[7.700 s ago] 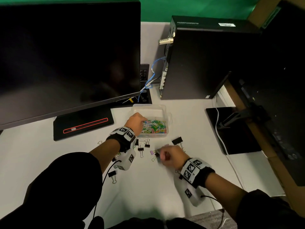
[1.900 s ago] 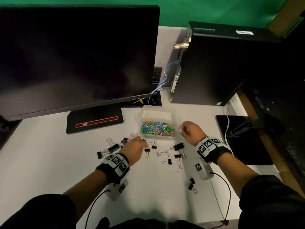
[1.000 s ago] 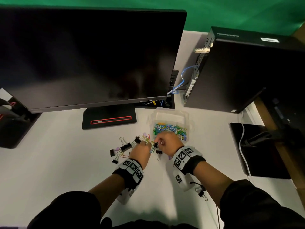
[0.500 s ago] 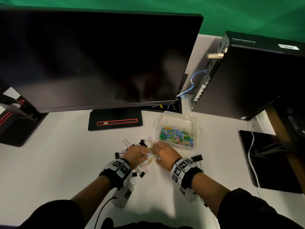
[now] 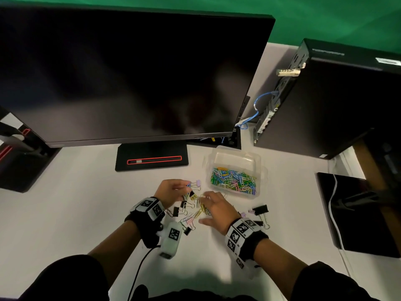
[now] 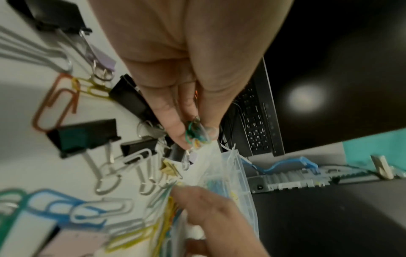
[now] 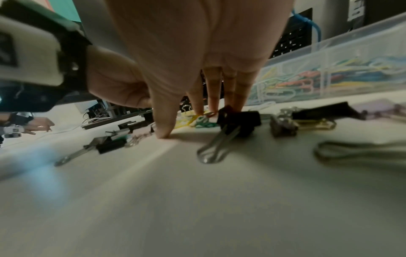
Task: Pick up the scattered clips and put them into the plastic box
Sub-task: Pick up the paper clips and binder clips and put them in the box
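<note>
Left hand (image 6: 186,73) pinches some clips (image 6: 195,133), blurry; right hand (image 5: 214,208) spread on the pile (image 5: 193,210), fingertips hidden. Box (image 5: 259,161) half-full.

Bare white desk (image 5: 76,209) open left of the hands, monitor (image 5: 130,72) walling off the back, computer tower (image 5: 325,101) crowding behind the plastic box (image 5: 235,157), clips (image 5: 191,210) littering the middle

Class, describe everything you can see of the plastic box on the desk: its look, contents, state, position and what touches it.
The plastic box is clear, shallow and rectangular with rounded corners, and no lid is on it. It sits flat on the white desk, in front of the monitor's right edge and the computer tower. Coloured paper clips fill its near half; the far half looks bare. Neither hand touches it; the right hand lies just before it.
</note>
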Demonstrator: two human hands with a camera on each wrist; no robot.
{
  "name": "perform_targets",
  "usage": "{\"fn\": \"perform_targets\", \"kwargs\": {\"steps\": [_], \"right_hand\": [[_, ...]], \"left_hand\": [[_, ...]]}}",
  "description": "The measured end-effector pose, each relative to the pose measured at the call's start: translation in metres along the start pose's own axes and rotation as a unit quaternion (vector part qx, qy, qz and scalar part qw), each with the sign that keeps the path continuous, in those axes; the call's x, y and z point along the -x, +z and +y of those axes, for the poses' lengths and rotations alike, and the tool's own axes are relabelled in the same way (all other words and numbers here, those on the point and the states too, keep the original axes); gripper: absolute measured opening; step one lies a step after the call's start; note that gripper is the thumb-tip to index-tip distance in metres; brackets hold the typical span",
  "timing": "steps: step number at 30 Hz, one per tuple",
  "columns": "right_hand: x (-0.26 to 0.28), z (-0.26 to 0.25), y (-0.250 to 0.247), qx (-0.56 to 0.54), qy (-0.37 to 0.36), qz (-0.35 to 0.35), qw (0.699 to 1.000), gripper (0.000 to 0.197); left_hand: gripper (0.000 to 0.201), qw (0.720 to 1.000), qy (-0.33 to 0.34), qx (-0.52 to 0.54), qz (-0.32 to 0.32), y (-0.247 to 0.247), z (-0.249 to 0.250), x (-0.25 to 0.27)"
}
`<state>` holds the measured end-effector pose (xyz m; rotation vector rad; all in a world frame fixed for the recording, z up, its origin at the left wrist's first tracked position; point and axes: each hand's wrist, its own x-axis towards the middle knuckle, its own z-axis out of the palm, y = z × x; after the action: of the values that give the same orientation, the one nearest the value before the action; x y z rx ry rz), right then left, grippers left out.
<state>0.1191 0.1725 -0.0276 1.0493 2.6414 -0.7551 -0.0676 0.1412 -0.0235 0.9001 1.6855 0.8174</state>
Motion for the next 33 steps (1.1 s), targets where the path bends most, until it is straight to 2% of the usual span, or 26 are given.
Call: {"fn": "perform_targets", "kwargs": {"steps": [4, 9, 12, 16, 19, 24, 28, 33], "right_hand": [[0.012, 0.000, 0.009, 0.002, -0.057, 0.056, 0.997, 0.036], [0.024, 0.008, 0.025, 0.010, -0.089, 0.067, 0.994, 0.038], [0.032, 0.007, 0.013, -0.040, -0.053, 0.038, 0.997, 0.028], [0.039, 0.015, -0.003, -0.117, 0.037, 0.035, 0.992, 0.022], [0.042, 0.026, -0.019, -0.178, 0.074, 0.081, 0.978, 0.013], [0.041, 0.053, -0.054, -0.261, 0.145, 0.174, 0.938, 0.019], [0.034, 0.070, -0.077, -0.272, 0.160, 0.228, 0.921, 0.020], [0.021, 0.074, -0.087, -0.251, 0.155, 0.255, 0.921, 0.018]], "left_hand": [[0.032, 1.000, -0.011, 0.008, 0.010, 0.000, 0.004, -0.005], [0.030, 0.999, 0.019, -0.027, -0.004, 0.009, 0.021, -0.012], [0.027, 0.997, 0.053, -0.044, -0.026, 0.024, 0.040, -0.019], [0.025, 0.991, 0.082, -0.086, -0.058, 0.051, 0.064, -0.035], [0.026, 0.991, 0.072, -0.098, -0.051, 0.070, 0.073, -0.046], [0.020, 0.993, 0.051, -0.102, -0.020, 0.086, 0.076, -0.060], [0.028, 0.987, 0.078, -0.138, -0.032, 0.085, 0.081, -0.054], [0.026, 0.981, 0.130, -0.141, -0.025, 0.063, 0.079, -0.040]]}}
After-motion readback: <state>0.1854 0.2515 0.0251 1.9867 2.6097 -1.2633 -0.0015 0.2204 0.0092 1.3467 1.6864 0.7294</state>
